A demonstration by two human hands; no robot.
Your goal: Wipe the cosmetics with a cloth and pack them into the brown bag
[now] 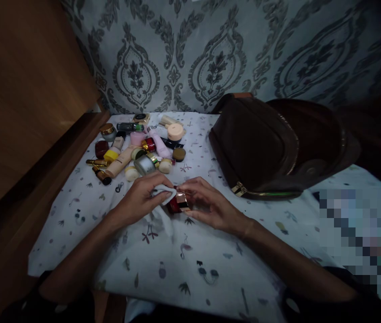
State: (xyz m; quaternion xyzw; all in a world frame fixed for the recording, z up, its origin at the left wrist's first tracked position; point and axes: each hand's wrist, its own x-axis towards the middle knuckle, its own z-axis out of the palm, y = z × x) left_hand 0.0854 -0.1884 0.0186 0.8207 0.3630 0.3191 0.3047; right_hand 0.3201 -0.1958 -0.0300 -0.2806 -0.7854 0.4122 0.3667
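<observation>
Near the middle of the cloth-covered surface, my right hand [210,204] grips a small red cosmetic jar [174,205] by its shiny gold lid [182,201]. The jar lies tilted, its red body toward the left. My left hand [145,197] pinches a white cloth [163,194] between thumb and fingers and presses it against the jar's red side. Part of the cloth hangs down below that hand. Just beyond my left hand lie a silver-lidded jar [145,165] and a small cream-capped jar [165,165].
Several cosmetics, among them a beige tube [119,162], a lilac tube [159,142] and a peach round container [175,132], lie clustered at the back left. A dark brown bag [254,143] lies at the right. A wooden panel [32,89] borders the left; patterned wallpaper [177,58] stands behind.
</observation>
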